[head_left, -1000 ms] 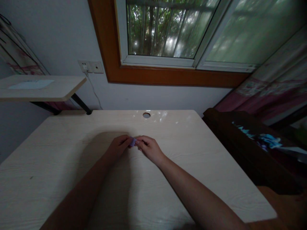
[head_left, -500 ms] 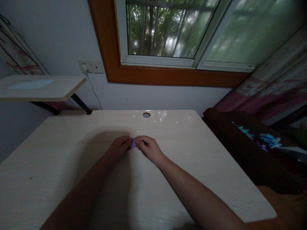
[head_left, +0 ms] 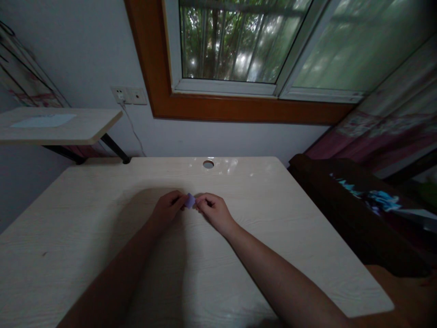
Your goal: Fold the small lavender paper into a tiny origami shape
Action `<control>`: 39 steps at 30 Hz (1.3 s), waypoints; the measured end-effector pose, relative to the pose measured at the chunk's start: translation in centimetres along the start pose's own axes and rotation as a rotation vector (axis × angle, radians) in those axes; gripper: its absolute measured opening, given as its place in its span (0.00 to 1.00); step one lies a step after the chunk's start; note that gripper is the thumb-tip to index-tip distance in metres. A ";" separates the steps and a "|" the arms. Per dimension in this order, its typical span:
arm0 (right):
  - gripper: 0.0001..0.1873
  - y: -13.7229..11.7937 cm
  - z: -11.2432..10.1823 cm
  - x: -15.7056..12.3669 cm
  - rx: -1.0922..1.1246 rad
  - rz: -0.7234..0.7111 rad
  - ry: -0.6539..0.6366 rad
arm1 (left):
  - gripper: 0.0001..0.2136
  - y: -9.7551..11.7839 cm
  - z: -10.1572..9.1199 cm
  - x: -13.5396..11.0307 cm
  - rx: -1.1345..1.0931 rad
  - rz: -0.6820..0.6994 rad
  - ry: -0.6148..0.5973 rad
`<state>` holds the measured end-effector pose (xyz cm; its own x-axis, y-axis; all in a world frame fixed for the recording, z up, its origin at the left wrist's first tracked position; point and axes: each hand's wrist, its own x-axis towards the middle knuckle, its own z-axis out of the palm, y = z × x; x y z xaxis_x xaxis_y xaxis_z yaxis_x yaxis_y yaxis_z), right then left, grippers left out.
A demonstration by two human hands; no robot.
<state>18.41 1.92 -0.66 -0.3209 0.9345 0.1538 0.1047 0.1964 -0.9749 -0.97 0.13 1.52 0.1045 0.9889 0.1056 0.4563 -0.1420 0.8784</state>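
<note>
A small pale purple piece [head_left: 190, 200], maybe folded paper, sits between my two hands just above the light wooden desk [head_left: 102, 255]. My left hand [head_left: 167, 210] pinches its left side with curled fingers. My right hand [head_left: 213, 211] pinches its right side the same way. Both hands meet near the middle of the desk, with my forearms stretching back toward me. Most of the purple piece is hidden by my fingertips.
A round cable hole [head_left: 208, 164] lies near the desk's far edge under the window. A second small table [head_left: 58, 125] with a pale sheet stands at the left. Wall sockets [head_left: 129, 95] with a cord are behind. Dark wooden furniture [head_left: 358, 218] borders the right side.
The purple piece shows a little more between my fingertips now and sits slightly higher. My hands have stayed in nearly the same place.
</note>
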 end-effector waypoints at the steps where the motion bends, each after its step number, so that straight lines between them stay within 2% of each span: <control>1: 0.09 0.0 0.0 0.0 0.001 0.001 -0.006 | 0.16 -0.1 0.0 0.0 -0.007 0.002 0.004; 5: 0.11 -0.2 0.0 0.0 -0.013 0.000 -0.015 | 0.13 -0.2 0.2 0.0 -0.104 -0.011 0.036; 10: 0.10 -0.4 0.0 0.0 -0.040 -0.003 -0.024 | 0.15 -0.3 0.3 0.0 -0.170 -0.047 0.079; 19: 0.15 -0.6 -0.1 0.0 -0.039 0.002 -0.071 | 0.15 -0.7 0.1 0.1 -0.187 -0.036 0.088; 33: 0.11 0.1 0.0 0.1 -0.126 -0.049 -0.067 | 0.13 -0.4 -0.1 0.1 -0.093 0.046 0.090; 39: 0.10 -0.4 -0.2 0.0 -0.148 -0.069 -0.091 | 0.16 -1.0 0.1 0.2 -0.138 0.017 0.077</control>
<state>18.50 1.90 -0.24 -0.4151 0.8880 0.1979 0.2143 0.3069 -0.9273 -1.28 0.48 0.65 0.0405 0.9875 0.1520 0.3291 -0.1568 0.9312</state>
